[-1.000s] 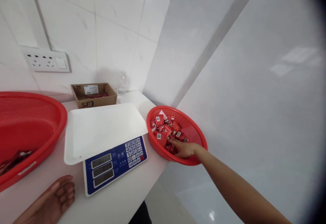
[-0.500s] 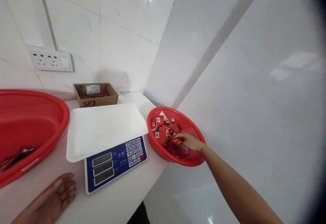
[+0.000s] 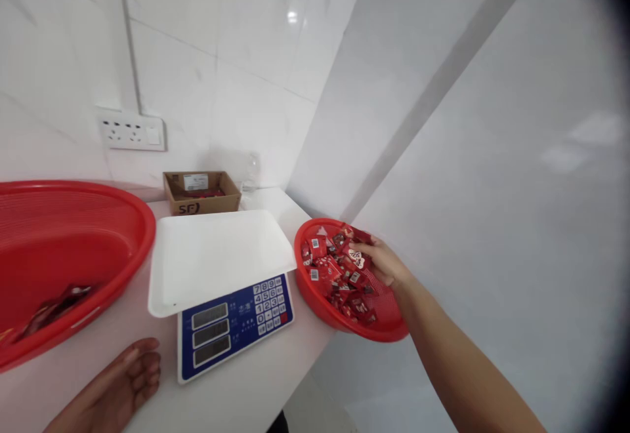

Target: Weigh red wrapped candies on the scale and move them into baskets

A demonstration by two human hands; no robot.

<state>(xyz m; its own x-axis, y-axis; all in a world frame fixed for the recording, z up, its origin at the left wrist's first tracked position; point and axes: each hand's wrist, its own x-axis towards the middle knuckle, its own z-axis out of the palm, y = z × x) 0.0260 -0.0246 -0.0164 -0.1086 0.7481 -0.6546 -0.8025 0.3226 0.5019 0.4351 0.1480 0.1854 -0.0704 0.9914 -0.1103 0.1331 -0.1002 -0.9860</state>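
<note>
My right hand (image 3: 384, 259) is over the far right part of a red plastic basket (image 3: 319, 311), its fingers closed on small red packets (image 3: 355, 257), one with a white label. Below and beside it, many more red packets (image 3: 327, 269) lie loose in the basket. At the lower left my left hand (image 3: 125, 384) rests at the white table, fingers loosely curled, thumb apart, palm empty. Right of that hand stands a blue and white digital scale (image 3: 236, 328) with a bare white tray (image 3: 221, 256) on top.
A larger red basket (image 3: 132, 269) with a few dark red packets (image 3: 54, 308) stands at the left. Behind the scale are an open cardboard box (image 3: 204, 205) and a clear bottle (image 3: 252, 169). A wall socket (image 3: 132, 130) is above; a grey panel borders the right basket.
My right hand has risen from the pile toward the basket's far right side, with red packets now in its fingers. My left hand keeps its pose. The view has shifted slightly.
</note>
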